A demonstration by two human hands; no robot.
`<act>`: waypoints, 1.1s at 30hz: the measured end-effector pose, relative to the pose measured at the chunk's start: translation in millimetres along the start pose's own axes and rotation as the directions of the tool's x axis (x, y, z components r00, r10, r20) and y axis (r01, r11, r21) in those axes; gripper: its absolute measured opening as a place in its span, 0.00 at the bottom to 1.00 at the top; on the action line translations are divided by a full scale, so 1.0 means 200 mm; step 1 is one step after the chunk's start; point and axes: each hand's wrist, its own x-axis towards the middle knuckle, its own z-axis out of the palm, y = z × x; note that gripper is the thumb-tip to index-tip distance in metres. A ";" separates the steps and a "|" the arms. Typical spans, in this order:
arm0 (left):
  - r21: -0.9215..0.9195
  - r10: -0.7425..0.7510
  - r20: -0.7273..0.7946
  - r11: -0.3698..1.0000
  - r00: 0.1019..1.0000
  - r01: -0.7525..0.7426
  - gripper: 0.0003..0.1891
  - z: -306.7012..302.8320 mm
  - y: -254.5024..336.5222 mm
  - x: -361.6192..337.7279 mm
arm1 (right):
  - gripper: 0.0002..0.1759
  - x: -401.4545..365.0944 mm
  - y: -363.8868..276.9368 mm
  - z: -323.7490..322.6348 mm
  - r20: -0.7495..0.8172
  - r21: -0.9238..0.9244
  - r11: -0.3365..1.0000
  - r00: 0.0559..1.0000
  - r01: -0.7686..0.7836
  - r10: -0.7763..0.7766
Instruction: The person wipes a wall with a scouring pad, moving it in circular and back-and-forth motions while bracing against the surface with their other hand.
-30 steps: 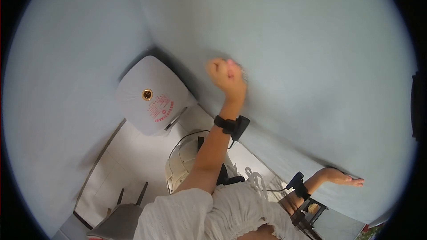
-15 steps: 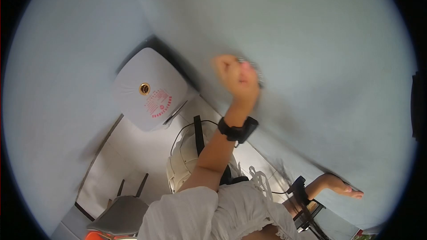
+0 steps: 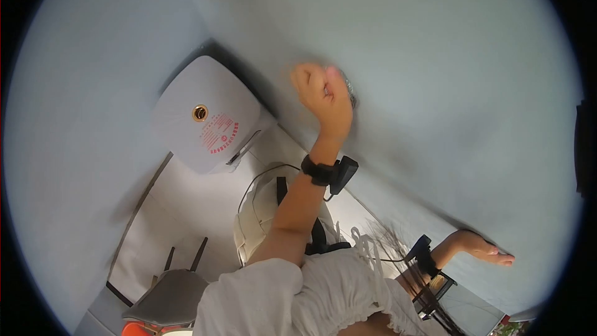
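Observation:
My left hand point(image 3: 323, 95) is closed in front of the pale wall point(image 3: 435, 87), its fingers curled in and its thumb along the right side. A silvery, mesh-like pad, seemingly a steel wool scrubber point(image 3: 350, 89), shows past the edge of this hand on the wall side; most of it is hidden. Around the left wrist sits a black strap with a small box point(image 3: 341, 174). Lower right, my right hand point(image 3: 482, 249) lies against the wall with its fingers stretched out, holding nothing that I can see. It wears a similar black strap.
In the wall corner stands a pale grey box point(image 3: 186, 130) with a gold ring and red print on top. A grey chair point(image 3: 168, 298) is at lower left. A light-coloured bag point(image 3: 255, 211) with a cable hangs close to my body, above the tiled floor point(image 3: 174, 205).
My left hand, blurred by motion before, is sharper and slightly farther up and left. The whole view has shifted a little. My right hand stays against the wall.

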 end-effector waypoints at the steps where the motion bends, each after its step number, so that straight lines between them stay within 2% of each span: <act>1: -0.028 0.018 -0.016 0.999 1.000 -0.018 0.14 0.00 -0.04 -0.04 | 0.47 0.00 0.00 0.00 -0.001 0.001 1.000 1.000 0.003 -0.003; 4: -0.048 -0.313 -0.047 0.949 0.949 0.310 0.13 -0.05 -0.24 -0.10 | 0.44 0.00 0.01 0.02 -0.047 0.012 1.000 0.999 0.003 -0.003; 7: 0.115 -0.261 -0.052 0.957 0.964 0.265 0.12 -0.07 -0.24 -0.08 | 0.44 -0.02 0.01 0.03 -0.044 0.038 0.999 0.999 -0.022 0.024; 8: 0.068 -0.190 -0.012 0.979 0.982 0.191 0.12 -0.05 -0.21 -0.08 | 0.44 -0.02 0.02 0.03 -0.048 0.032 0.999 0.999 -0.008 0.010; 10: -0.024 -0.061 0.067 0.998 0.996 0.063 0.12 -0.02 0.09 0.01 | 0.43 -0.02 0.04 0.01 -0.043 0.009 0.999 0.999 0.034 -0.034; 13: -0.015 0.260 0.046 0.966 0.964 -0.260 0.11 0.01 0.11 -0.05 | 0.42 -0.02 0.03 0.01 -0.037 0.005 0.999 0.999 0.035 -0.035; 15: 0.050 0.039 -0.001 0.998 0.999 -0.039 0.12 -0.01 -0.08 -0.13 | 0.42 -0.02 0.02 0.02 -0.043 0.000 0.999 0.998 0.034 -0.034; 17: 0.068 -0.151 -0.026 0.986 0.988 0.152 0.13 -0.04 -0.23 -0.15 | 0.41 -0.04 0.01 0.01 -0.045 -0.006 0.999 0.998 0.033 -0.033; 19: 0.055 -0.305 -0.029 0.950 0.952 0.306 0.15 -0.09 -0.24 -0.11 | 0.41 -0.04 0.01 0.00 -0.038 -0.009 0.999 0.999 0.034 -0.035; 22: 0.104 -0.082 0.054 0.992 0.995 0.076 0.16 -0.03 -0.04 -0.05 | 0.40 -0.01 0.02 0.01 -0.050 -0.017 0.998 0.997 0.056 -0.056; 25: 0.068 0.130 0.068 0.989 0.989 -0.134 0.17 0.00 0.13 -0.02 | 0.41 -0.02 0.01 0.01 -0.031 -0.004 1.000 0.999 0.022 -0.022; 28: 0.060 0.021 -0.056 0.998 0.998 -0.018 0.16 -0.01 -0.19 -0.11 | 0.40 -0.02 0.00 0.02 -0.024 0.019 1.000 1.000 0.017 -0.016; 29: 0.033 -0.182 -0.052 0.982 0.982 0.183 0.16 -0.04 -0.24 -0.09 | 0.40 -0.02 0.01 0.01 -0.025 0.012 1.000 1.000 0.015 -0.015; 30: 0.011 -0.380 -0.044 0.925 0.924 0.381 0.16 -0.08 -0.24 -0.04 | 0.40 -0.02 0.01 0.01 -0.022 0.007 1.000 1.000 0.016 -0.016; 31: -0.013 -0.560 -0.033 0.828 0.828 0.560 0.15 -0.09 -0.23 -0.01 | 0.40 -0.01 0.01 0.01 -0.023 0.005 1.000 1.000 0.017 -0.017; 32: -0.071 -0.500 0.020 0.863 0.866 0.500 0.16 -0.05 -0.21 0.01 | 0.40 -0.01 0.02 0.03 -0.029 0.010 1.000 0.999 0.018 -0.018; 33: -0.126 -0.440 0.069 0.886 0.895 0.446 0.16 -0.04 -0.03 0.10 | 0.39 -0.01 0.03 0.03 -0.027 0.012 1.000 0.999 0.024 -0.024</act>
